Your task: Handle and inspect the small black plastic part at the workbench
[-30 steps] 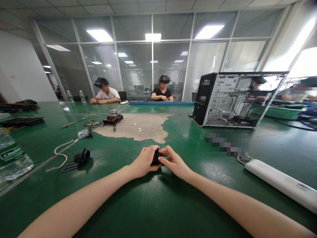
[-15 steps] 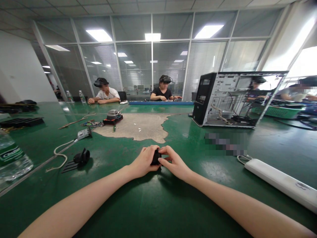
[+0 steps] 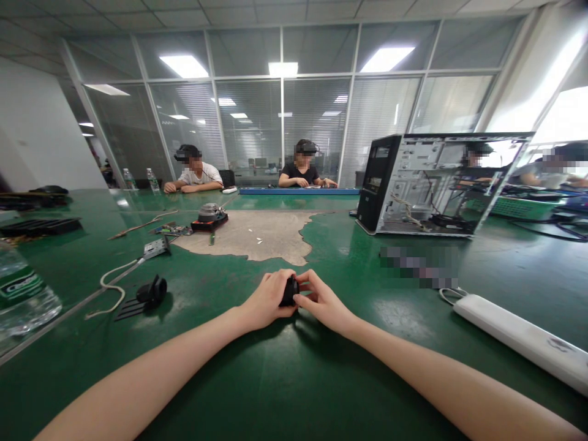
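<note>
A small black part point(image 3: 289, 293), rounded at its right side, sits between my two hands just over the green tabletop point(image 3: 285, 373). My left hand point(image 3: 266, 299) is closed around its left side, with the fingers over the top and the thumb below. From the right, my right hand point(image 3: 321, 300) pinches its edge with thumb and fingertips. Much of the part is hidden by my fingers, so its exact kind does not show. To the left lies a black plastic piece point(image 3: 149, 295) with a round collar and flat prongs.
An opened computer case point(image 3: 422, 187) stands at the back right. Nearer are a white power strip point(image 3: 519, 337) and a blurred-out object point(image 3: 418, 266). A water bottle point(image 3: 22, 294), a white cable point(image 3: 113, 285) and a speaker-like part point(image 3: 210, 215) lie leftward. Two people sit across the table.
Both hands stay in nearly the same place on the black part. The fingers of my right hand have shifted very slightly against its edge.
</note>
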`<action>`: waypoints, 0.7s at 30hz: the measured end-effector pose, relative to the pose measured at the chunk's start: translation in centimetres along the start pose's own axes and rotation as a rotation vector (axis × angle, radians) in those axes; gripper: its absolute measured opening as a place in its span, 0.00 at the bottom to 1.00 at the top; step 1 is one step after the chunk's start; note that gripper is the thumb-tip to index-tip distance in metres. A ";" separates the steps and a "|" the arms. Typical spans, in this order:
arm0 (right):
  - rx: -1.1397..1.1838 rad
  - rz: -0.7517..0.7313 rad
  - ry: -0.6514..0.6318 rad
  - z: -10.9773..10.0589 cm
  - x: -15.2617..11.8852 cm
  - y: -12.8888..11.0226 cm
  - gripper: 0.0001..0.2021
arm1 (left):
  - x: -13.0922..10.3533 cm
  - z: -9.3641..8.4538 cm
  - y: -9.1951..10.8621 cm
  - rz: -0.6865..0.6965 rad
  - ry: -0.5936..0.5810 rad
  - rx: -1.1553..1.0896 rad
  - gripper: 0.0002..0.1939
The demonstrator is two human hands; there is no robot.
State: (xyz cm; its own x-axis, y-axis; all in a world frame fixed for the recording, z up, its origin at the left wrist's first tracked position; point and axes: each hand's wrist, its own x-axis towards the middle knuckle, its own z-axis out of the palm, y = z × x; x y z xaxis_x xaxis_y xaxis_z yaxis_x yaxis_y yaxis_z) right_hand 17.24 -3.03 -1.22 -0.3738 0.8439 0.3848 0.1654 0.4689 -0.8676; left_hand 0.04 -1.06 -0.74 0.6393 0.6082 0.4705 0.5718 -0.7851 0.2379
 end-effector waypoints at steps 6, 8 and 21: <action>-0.075 -0.041 0.048 0.1 0.0 0.0 0.08 | 0.0 0.0 0.0 -0.007 -0.004 0.000 0.29; -0.043 0.007 0.042 0.1 0.1 0.1 0.09 | 0.0 0.0 0.0 -0.007 -0.001 0.000 0.28; -0.089 -0.066 0.042 0.1 -0.1 -0.2 0.08 | 0.0 -0.1 0.1 -0.001 -0.001 -0.007 0.29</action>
State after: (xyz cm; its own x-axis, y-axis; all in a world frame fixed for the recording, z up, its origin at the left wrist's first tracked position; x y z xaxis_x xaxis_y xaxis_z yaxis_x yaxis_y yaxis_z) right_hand 17.14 -3.25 -1.10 -0.3486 0.8196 0.4546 0.2225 0.5435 -0.8093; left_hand 0.03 -1.11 -0.64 0.6393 0.6088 0.4697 0.5685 -0.7855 0.2444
